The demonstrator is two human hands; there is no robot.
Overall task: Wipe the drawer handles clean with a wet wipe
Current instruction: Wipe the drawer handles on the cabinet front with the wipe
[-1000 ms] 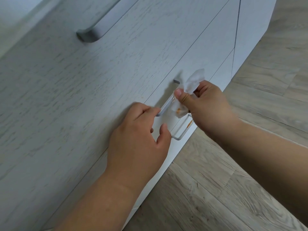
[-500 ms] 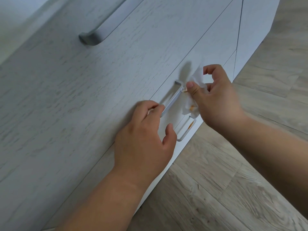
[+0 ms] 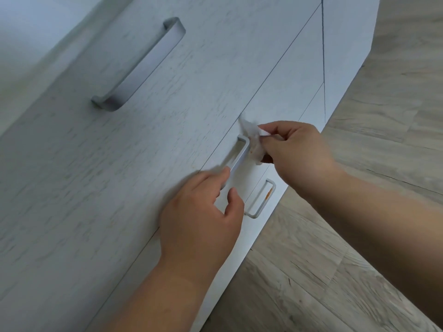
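The right hand (image 3: 294, 152) — pinching the wipe (image 3: 254, 144) — has slid to the middle handle's (image 3: 239, 154) far end, left hand (image 3: 201, 212) steadying it; bottom handle (image 3: 261, 200) still stained orange.

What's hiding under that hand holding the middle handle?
The left hand rests its fingers on the lower end of the silver metal middle drawer handle. That end is covered; only the upper part shows, over the pale grey wood-grain drawer front.
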